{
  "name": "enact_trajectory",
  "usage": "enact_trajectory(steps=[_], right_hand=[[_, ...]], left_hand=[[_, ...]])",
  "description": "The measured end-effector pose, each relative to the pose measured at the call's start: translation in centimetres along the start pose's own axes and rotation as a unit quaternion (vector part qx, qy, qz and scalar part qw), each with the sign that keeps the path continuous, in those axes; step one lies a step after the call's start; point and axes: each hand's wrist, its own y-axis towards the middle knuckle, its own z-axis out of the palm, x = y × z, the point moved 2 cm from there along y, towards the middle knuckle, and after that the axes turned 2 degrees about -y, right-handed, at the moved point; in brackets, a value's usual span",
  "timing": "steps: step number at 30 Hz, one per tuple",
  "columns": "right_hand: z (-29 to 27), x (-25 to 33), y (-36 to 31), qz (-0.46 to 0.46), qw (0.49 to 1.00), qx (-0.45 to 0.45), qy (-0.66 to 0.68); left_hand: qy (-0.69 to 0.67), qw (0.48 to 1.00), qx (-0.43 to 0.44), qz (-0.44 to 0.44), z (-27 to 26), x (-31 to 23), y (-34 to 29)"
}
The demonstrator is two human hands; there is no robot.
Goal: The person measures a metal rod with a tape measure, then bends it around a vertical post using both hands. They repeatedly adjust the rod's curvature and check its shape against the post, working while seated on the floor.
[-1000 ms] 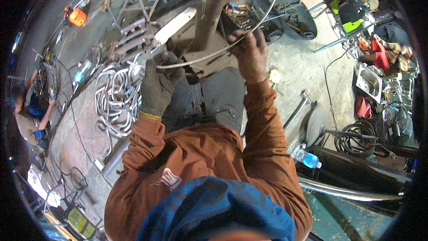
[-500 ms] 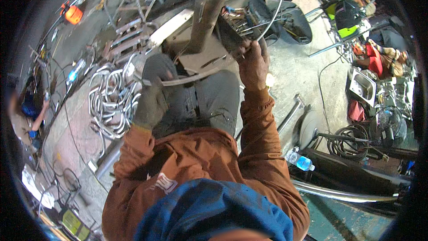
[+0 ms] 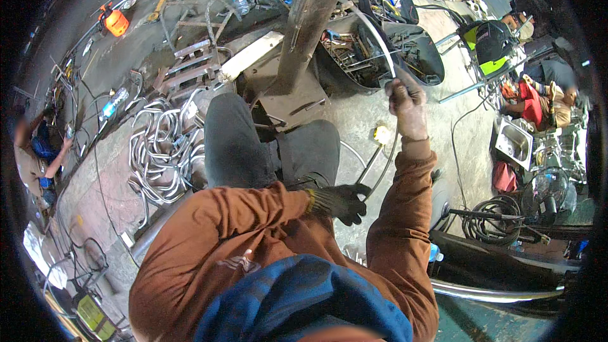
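A long, curved metal tube [image 3: 380,37] arcs along my right side, from near the black containers down toward my lap. My right hand [image 3: 408,106] is closed round its middle, out in front to the right. Its lower end is held by my left hand [image 3: 341,204], which wears a dark glove and reaches across my lap. The fingers of that glove wrap the tube; part of the grip is hidden. Close to the left hand, another thin metal rod [image 3: 368,166] runs up toward a small bright yellowish thing [image 3: 382,134].
A steel post [image 3: 310,25] stands on a base plate [image 3: 278,95] before my knees. Bent metal tubes [image 3: 161,145] are heaped at left. Black containers [image 3: 342,79] hold tools. A sink [image 3: 514,142] and coiled cable [image 3: 491,212] lie right. People [image 3: 35,164] are at both sides.
The tube has swung from across my knees to my right side. My left hand has moved from the left knee across my lap; my right hand has shifted right and slightly nearer.
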Motion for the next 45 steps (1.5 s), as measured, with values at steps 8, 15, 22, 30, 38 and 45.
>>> enact_trajectory(steps=[8,15,22,30,38,45], right_hand=[[1.8,-3.1,1.1,-0.059,0.994,0.034,-0.081],[3.4,-2.1,3.4,-0.096,0.990,0.056,-0.088],[6.4,0.1,6.4,-0.072,0.986,0.130,-0.071],[8.9,2.2,6.4,-0.033,0.989,0.140,-0.042],[9.2,0.0,5.0,0.004,0.991,0.098,0.087],[9.5,-0.4,5.3,-0.017,0.994,0.101,0.045]], left_hand=[[0.003,0.999,0.012,-0.047,-0.8,1.2,3.1],[0.427,0.899,-0.098,0.019,2.0,-1.9,1.7],[0.326,0.906,-0.151,0.225,3.8,-6.3,0.7],[0.299,0.851,-0.316,0.295,6.0,-7.7,-4.9],[0.583,0.658,-0.300,0.371,6.3,-7.2,-7.3],[0.663,0.615,-0.247,0.347,5.2,-5.8,-7.3]])
